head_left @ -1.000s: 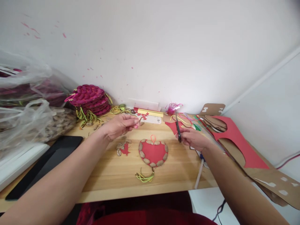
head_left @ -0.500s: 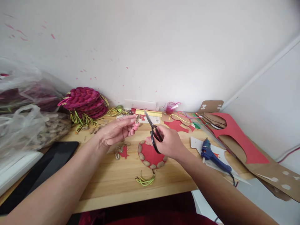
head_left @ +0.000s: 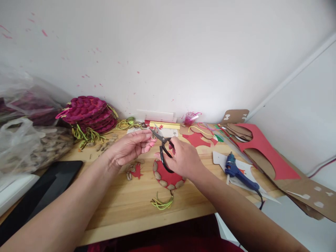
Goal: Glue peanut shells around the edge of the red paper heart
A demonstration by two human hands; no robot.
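My left hand [head_left: 133,145] pinches a small peanut shell [head_left: 153,134] at its fingertips. Black-handled scissors [head_left: 163,140] are held in my right hand [head_left: 183,157], their parted blades at the shell. Below the scissors, a red disc [head_left: 170,176] edged with peanut shells lies on the wooden table [head_left: 118,210], partly hidden by my right hand. Yellow-green strings [head_left: 162,203] hang from the disc's near edge. Left of it are a red paper scrap [head_left: 136,170] and a few shells [head_left: 129,173].
A blue glue gun [head_left: 240,175] rests on white paper at the right, beside cut red card [head_left: 273,154]. At the left are a purple stack [head_left: 90,113], a bag of peanut shells [head_left: 49,147] and a black phone [head_left: 60,178].
The scissors in my right hand have moved left, and their blades now meet the shell in my left hand. The view has shifted slightly.
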